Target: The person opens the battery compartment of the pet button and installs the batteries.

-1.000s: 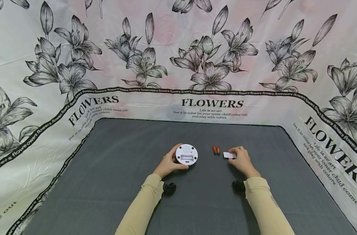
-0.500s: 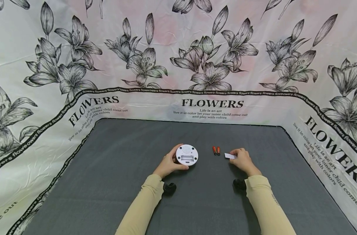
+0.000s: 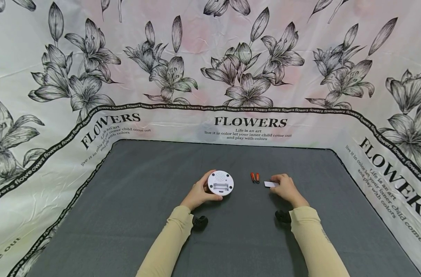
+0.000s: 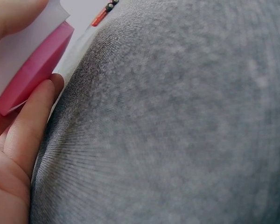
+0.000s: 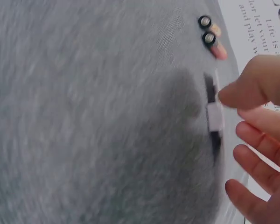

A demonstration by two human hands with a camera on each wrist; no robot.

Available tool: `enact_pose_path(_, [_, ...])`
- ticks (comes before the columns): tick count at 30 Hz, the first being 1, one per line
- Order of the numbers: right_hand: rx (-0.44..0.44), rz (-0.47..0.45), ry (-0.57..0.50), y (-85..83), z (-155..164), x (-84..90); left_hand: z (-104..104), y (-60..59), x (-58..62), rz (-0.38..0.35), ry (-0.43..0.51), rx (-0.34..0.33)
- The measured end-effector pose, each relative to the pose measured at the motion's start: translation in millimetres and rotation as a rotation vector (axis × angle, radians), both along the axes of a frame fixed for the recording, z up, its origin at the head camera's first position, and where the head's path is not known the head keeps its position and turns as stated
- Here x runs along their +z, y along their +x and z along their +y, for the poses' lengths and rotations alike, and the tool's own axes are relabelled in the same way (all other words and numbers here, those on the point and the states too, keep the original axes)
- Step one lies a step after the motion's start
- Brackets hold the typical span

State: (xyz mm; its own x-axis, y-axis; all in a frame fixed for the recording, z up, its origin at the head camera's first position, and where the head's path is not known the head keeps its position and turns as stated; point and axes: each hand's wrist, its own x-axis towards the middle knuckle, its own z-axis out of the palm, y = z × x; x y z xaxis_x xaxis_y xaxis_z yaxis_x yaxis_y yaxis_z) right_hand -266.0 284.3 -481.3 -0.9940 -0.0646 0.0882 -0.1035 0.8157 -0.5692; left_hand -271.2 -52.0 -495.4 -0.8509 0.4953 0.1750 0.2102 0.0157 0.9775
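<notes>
From where I stand, the person's left hand (image 3: 197,193) has its grip curled round a round white device (image 3: 220,177), thumb at the near edge and fingers round the left side. The device is tilted so its white face looks back toward the person, showing a patch of small speaker holes, dark round feet near the rim and a battery compartment (image 3: 220,186) with its inside in plain sight. Seen from the left wrist, the other side is a pink part (image 4: 39,65), with fingers touching it from below. I can't tell whether the device also touches the table (image 3: 231,238), which is spread with grey cloth.

Across from it, the right hand (image 3: 287,188) has its thumb and forefinger at one end of a small white cover (image 3: 268,184), low over the cloth. Whether that grip pinches the cover or merely touches it, I can't tell; the other fingers curl loosely.

Between the hands, nearer the cover, two red-and-black batteries (image 3: 257,177) lie side by side. Cream sleeves (image 3: 314,234) reach down both arms, and a white border (image 3: 182,127) printed with "FLOWERS" runs along the far side, lilies drawn above it.
</notes>
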Motion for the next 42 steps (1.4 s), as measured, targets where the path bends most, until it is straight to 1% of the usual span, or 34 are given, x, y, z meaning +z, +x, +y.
enact_pose_path(2, [-0.003, -0.001, -0.037, -1.0, -2.6, 1.8, 0.0, -1.2, -2.3, 0.011, 0.011, -0.002])
enact_pose_path(6, [-0.017, 0.003, -0.094, -3.3, -11.2, 3.0, 1.6, -7.8, -15.1, 0.009, -0.004, 0.016])
enact_pose_path(9, [-0.039, 0.023, -0.110, -5.8, -19.2, 2.3, 2.8, -12.5, -24.4, 0.000, -0.022, 0.030])
enact_pose_path(11, [-0.062, 0.049, -0.106, -7.6, -24.2, 1.9, 3.1, -13.2, -25.6, 0.007, -0.021, 0.031])
enact_pose_path(15, [-0.112, 0.091, -0.067, -11.4, -34.5, 0.1, 2.8, -11.5, -23.4, 0.022, -0.024, 0.030])
enact_pose_path(18, [-0.150, 0.099, -0.025, -13.6, -41.5, -1.5, 1.1, -6.5, -14.9, 0.028, -0.005, 0.011])
enact_pose_path(22, [-0.184, 0.095, 0.036, -15.7, -49.0, -3.5, -1.1, -0.4, -2.8, 0.010, 0.006, -0.009])
enact_pose_path(25, [-0.201, 0.103, 0.080, -17.6, -53.0, -4.2, -1.9, 1.1, 0.6, -0.005, -0.011, -0.005])
enact_pose_path(28, [-0.215, 0.113, 0.122, -19.4, -55.7, -3.5, -2.5, 1.2, 1.5, -0.005, -0.016, -0.001])
enact_pose_path(32, [-0.218, 0.090, 0.153, -21.0, -57.9, -2.3, -2.7, -0.2, 0.4, -0.004, -0.012, -0.002])
enact_pose_path(38, [-0.252, 0.079, 0.163, -22.6, -59.6, -3.1, -1.8, 0.2, 0.3, -0.008, -0.013, 0.000])
enact_pose_path(42, [-0.263, 0.067, 0.143, -24.0, -58.3, -5.6, -2.2, 0.6, 0.0, -0.009, -0.018, 0.005])
